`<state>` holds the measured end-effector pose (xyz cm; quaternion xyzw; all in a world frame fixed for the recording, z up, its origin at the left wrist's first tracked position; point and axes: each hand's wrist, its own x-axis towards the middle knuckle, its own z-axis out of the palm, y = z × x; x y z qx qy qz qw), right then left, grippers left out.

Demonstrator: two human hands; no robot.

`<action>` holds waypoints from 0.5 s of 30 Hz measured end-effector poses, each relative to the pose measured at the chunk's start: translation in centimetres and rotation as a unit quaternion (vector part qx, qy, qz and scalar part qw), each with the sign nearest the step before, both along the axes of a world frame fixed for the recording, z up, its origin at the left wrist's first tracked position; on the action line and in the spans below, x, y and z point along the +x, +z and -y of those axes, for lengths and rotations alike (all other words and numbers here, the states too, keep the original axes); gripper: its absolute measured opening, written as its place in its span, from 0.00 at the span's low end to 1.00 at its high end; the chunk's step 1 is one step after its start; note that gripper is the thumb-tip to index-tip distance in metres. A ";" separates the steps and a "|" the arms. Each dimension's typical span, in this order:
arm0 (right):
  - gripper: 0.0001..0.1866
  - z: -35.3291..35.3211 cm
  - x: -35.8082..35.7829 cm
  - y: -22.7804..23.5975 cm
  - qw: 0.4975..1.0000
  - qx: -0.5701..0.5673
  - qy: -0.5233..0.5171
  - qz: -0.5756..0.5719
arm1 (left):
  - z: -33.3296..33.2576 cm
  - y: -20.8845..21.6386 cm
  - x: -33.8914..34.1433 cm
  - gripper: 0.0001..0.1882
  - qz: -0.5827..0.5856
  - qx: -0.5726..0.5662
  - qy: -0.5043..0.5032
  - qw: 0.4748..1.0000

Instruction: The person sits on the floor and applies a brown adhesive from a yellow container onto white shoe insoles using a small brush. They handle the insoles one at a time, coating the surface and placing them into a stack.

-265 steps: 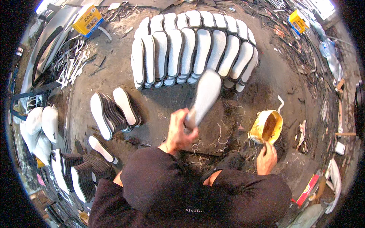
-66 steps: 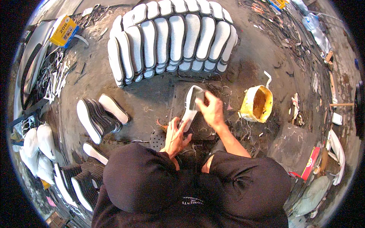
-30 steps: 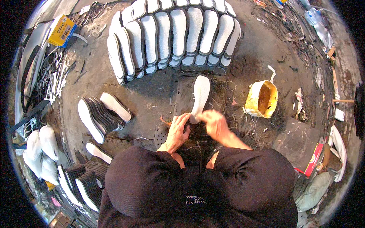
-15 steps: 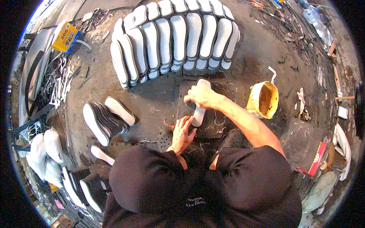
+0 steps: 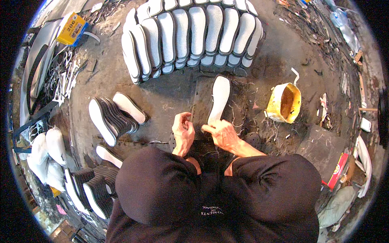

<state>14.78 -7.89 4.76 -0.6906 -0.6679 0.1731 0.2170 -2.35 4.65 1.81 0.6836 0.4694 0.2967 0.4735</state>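
A white-topped shoe sole (image 5: 220, 97) with a dark edge lies on the dark floor in front of me, its long axis pointing away. My right hand (image 5: 225, 135) is at its near end, fingers curled together and covering the heel tip. What those fingers pinch, if anything, is hidden. To the left, apart from the sole, my left hand (image 5: 183, 133) is raised with its fingers bent inward and closed. Anything inside it is too small to make out. Beyond the sole stand curved rows of similar soles (image 5: 181, 34), leaning on each other.
Stacked soles (image 5: 111, 119) lean at the left, with more striped stacks (image 5: 95, 188) nearer my knee. A yellow glue-stained container (image 5: 285, 103) sits at the right. White bags (image 5: 52, 152), a yellow-blue box (image 5: 72, 29) and scrap strips line the left; a dark board (image 5: 322, 141) lies right.
My right hand has slid from the sole's middle to its near end. My left hand has come off the sole and moved left. The whole upper side of the sole now shows.
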 end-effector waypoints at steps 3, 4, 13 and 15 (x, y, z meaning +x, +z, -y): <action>0.14 -0.2 1.6 2.5 0.950 -0.028 -0.184 -0.250 | -0.2 -0.7 0.6 0.20 -0.020 0.005 -0.036 0.999; 0.14 -0.3 3.4 4.3 0.935 0.015 -0.254 -0.249 | 0.2 -0.3 1.4 0.24 -0.017 0.015 -0.071 0.997; 0.25 14.5 18.9 7.8 0.860 0.008 -0.415 0.298 | 1.1 -1.1 2.4 0.56 -0.018 0.186 -0.226 0.956; 0.23 18.1 17.5 6.2 0.859 -0.187 -0.387 0.276 | -2.2 0.5 2.0 0.55 0.013 0.252 -0.171 0.952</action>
